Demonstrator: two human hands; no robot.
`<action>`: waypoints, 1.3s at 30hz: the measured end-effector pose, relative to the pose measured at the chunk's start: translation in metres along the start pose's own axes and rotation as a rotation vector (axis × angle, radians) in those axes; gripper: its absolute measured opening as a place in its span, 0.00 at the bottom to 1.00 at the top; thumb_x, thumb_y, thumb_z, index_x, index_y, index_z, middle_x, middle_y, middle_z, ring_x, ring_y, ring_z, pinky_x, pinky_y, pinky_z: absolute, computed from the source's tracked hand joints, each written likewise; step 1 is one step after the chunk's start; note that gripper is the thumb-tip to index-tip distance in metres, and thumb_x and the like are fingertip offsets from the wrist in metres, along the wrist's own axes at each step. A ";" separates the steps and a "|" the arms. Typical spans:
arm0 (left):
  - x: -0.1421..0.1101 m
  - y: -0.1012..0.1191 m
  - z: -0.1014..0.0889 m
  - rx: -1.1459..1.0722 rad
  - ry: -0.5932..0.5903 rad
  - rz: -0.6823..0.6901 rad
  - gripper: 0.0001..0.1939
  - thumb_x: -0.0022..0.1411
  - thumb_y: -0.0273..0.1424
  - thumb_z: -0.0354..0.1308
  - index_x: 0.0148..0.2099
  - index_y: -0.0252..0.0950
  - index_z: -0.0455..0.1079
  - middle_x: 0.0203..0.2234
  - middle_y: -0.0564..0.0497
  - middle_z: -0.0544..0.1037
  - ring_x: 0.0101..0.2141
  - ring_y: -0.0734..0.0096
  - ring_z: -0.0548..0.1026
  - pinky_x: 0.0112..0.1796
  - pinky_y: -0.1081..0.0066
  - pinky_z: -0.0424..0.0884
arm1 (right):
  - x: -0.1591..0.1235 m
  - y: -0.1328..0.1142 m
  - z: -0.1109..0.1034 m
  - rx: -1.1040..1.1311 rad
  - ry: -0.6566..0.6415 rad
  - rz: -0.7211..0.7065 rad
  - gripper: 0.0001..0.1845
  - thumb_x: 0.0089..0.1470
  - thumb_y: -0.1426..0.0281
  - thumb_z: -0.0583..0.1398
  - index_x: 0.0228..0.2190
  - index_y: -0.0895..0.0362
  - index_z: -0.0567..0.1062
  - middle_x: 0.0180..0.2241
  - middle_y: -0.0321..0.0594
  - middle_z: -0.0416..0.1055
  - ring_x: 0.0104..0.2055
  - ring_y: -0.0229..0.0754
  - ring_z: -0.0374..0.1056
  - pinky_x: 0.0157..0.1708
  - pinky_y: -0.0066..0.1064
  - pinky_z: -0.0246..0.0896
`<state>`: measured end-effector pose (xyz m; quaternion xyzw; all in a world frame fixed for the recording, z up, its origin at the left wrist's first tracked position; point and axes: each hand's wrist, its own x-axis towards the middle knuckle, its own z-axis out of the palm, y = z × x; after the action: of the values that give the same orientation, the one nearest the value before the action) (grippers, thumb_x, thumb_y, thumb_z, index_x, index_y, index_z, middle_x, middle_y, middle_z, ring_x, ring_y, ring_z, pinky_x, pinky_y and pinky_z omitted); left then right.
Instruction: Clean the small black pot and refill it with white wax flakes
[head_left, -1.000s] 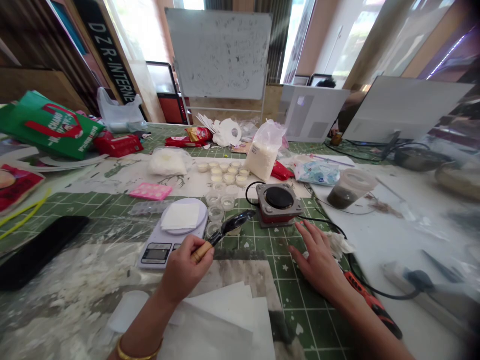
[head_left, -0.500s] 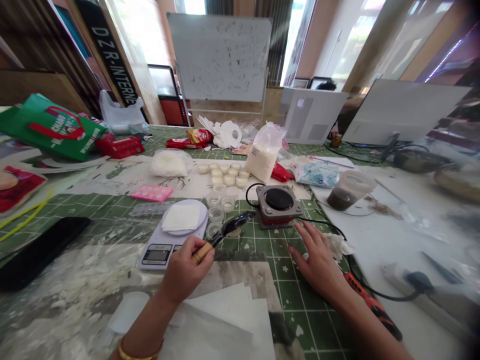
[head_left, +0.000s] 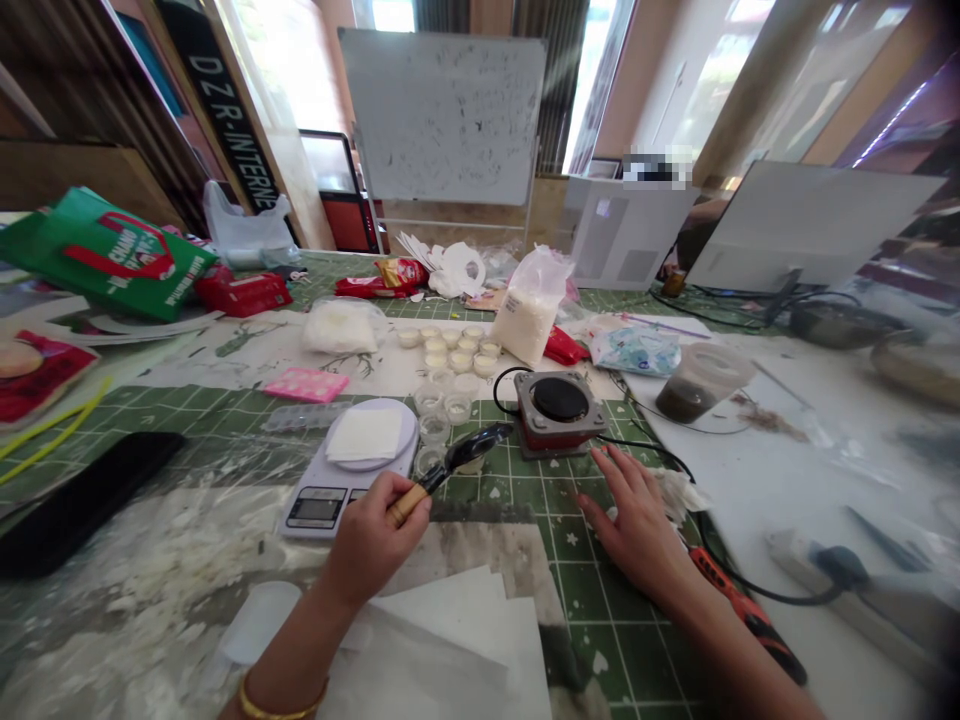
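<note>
My left hand (head_left: 382,535) is closed round the wooden handle of a spoon (head_left: 469,450) with a dark, shiny bowl. The spoon points up and to the right, over the near end of several small clear cups (head_left: 444,402). Left of it lies a kitchen scale (head_left: 322,505) with square white paper (head_left: 365,434) on its round plate. My right hand (head_left: 630,510) rests on the green cloth, fingers spread and holding nothing. Just beyond its fingertips stands a small electric hotplate (head_left: 561,405) with a black round top. A crumpled white tissue (head_left: 679,492) lies beside that hand.
Behind the cups are several filled cups (head_left: 450,347) and a bag of white granules (head_left: 531,310). To the right stand a plastic tub of dark matter (head_left: 701,385), an orange-black tool (head_left: 746,615) and a power strip (head_left: 847,590). White sheets (head_left: 465,630) lie in front.
Both hands and the spoon keep their places. The whole view has shifted very slightly; nothing was picked up or let go.
</note>
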<state>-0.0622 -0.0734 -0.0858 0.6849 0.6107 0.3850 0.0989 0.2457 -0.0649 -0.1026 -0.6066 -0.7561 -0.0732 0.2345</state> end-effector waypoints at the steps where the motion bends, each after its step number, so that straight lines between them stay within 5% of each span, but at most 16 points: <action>1: 0.000 0.000 0.000 -0.004 -0.001 -0.001 0.07 0.52 0.35 0.55 0.32 0.37 0.63 0.21 0.56 0.74 0.22 0.76 0.71 0.25 0.78 0.66 | 0.000 0.000 0.000 0.003 0.000 -0.001 0.28 0.53 0.62 0.52 0.53 0.61 0.60 0.54 0.54 0.57 0.57 0.53 0.50 0.53 0.49 0.51; 39: 0.000 0.003 -0.006 0.143 -0.133 0.025 0.12 0.57 0.38 0.49 0.31 0.36 0.67 0.21 0.53 0.74 0.23 0.74 0.70 0.27 0.76 0.61 | -0.002 -0.004 0.005 0.004 0.009 -0.031 0.27 0.53 0.62 0.52 0.51 0.62 0.63 0.53 0.55 0.58 0.56 0.54 0.51 0.52 0.50 0.51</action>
<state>-0.0637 -0.0764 -0.0796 0.7219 0.6199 0.2954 0.0855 0.2404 -0.0657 -0.1073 -0.5941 -0.7644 -0.0780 0.2382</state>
